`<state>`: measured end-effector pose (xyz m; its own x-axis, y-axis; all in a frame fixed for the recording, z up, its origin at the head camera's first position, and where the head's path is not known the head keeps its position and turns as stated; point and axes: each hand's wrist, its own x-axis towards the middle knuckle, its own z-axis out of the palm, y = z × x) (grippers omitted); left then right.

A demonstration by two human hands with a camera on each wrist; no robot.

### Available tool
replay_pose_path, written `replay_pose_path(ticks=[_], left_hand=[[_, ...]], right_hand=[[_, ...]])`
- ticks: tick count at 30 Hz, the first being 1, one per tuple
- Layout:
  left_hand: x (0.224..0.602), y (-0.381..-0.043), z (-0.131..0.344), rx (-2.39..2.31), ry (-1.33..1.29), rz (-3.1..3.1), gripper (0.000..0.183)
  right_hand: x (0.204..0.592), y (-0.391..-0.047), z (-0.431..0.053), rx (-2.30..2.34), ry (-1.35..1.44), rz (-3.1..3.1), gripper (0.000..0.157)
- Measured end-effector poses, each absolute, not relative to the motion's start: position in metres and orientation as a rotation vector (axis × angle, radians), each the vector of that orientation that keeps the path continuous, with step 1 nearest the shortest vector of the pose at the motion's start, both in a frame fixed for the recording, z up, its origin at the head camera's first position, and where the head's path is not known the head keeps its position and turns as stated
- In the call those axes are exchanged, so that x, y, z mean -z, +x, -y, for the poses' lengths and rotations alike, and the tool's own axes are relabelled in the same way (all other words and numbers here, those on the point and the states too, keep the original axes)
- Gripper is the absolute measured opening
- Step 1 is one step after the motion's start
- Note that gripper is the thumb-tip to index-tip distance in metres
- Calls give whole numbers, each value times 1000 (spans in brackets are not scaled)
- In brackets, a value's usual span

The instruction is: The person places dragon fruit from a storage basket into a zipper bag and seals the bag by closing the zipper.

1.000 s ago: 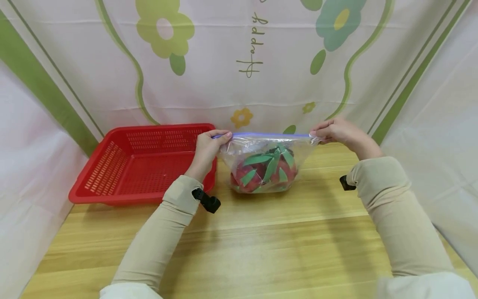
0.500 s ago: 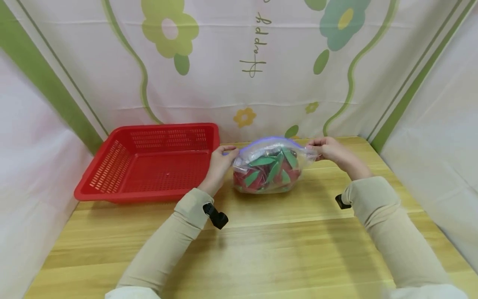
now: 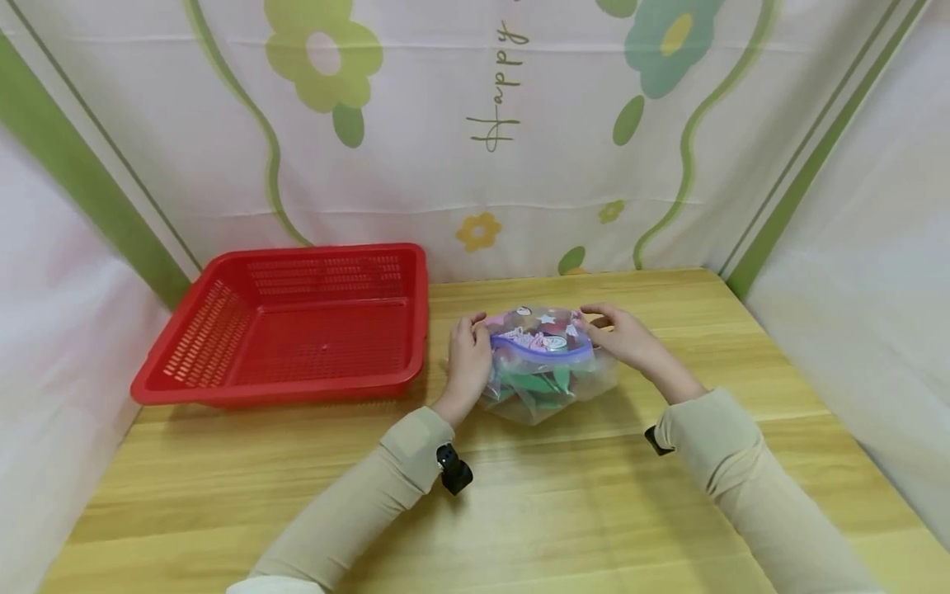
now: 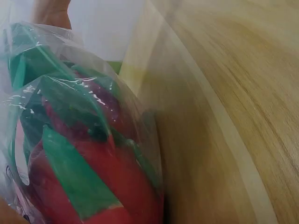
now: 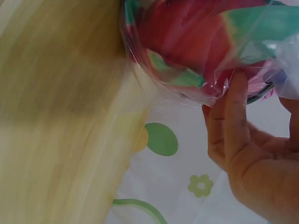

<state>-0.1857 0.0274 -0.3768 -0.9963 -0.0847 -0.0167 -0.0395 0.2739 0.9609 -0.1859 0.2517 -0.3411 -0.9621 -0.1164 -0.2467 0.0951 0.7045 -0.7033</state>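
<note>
A clear zip bag [image 3: 530,404] stands on the table right of the red basket, holding red fruit-like things with green leaves [image 4: 84,186]. Its purple zip strip [image 3: 545,355] is folded over toward me, so the pink printed side shows on top. My left hand [image 3: 467,363] holds the bag's left side. At the other side my right hand [image 3: 623,334] grips the upper right corner. In the right wrist view, the right hand [image 5: 261,163] has its fingers behind the bag and the thumb in front. Most of the left hand is outside the left wrist view.
The red plastic basket [image 3: 282,391] with slotted walls stands at the left, near the left hand; its bare floor shows. A wooden table [image 3: 534,528] lies beneath everything. A flower-printed cloth [image 3: 416,148] hangs behind, with white cloth at both sides.
The bag's zip edge, earlier stretched upright between both hands, has folded forward and down toward me. Both hands have moved inward and lower along the bag.
</note>
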Motion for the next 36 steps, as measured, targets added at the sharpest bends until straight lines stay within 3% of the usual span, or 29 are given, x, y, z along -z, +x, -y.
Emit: replay_pose_path(ticks=[8,11,19,27,31,36], left_hand=[[381,-188,-24,1692,223,2749,55],[380,-188,-20,1586,186,2922,61],[389,-185,-13,1515,91,2959,64],[398,-181,-8,1402,94,2908,64],[395,-176,-3,1291,98,3033,67],[393,-171,1,1471,99,3105,74]], right_hand=[[350,-182,-252,1152,61,-2396,82],[352,-182,-253,1238,41,-2301,81],[355,-178,-245,1386,-90,-2251,78],[361,-175,-233,1404,36,-2249,97],[366,-173,-233,1424,33,-2242,91],[376,-172,-236,1500,-3,-2274,87]])
